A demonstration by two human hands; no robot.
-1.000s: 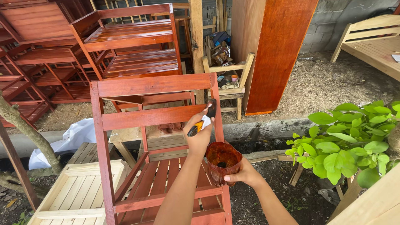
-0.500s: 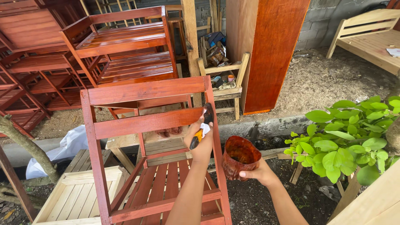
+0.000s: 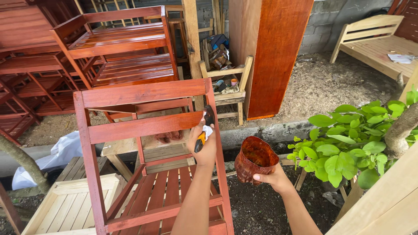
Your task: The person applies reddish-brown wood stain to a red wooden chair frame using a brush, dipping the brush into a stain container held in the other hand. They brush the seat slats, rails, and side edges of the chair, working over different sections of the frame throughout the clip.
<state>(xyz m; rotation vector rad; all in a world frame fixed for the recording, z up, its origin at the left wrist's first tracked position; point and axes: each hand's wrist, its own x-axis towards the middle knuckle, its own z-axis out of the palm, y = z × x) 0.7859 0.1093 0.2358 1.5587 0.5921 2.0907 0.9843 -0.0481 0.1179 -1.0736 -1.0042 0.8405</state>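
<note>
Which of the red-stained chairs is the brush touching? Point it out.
The nearest chair, standing alone in front. The left hand holds the brush against its back slat; the other red chairs sit stacked behind, untouched.

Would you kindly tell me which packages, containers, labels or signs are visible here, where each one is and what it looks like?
Cut-down container: held in the right hand, right of the red chair; round, open-topped, coated red-brown.
White plastic bag: on the ground at left; crumpled.
Small pots and packets: on the unpainted chair behind; too small to describe.
White paper: on the bare bench, far right; flat.
Signs or screens: none.
</note>
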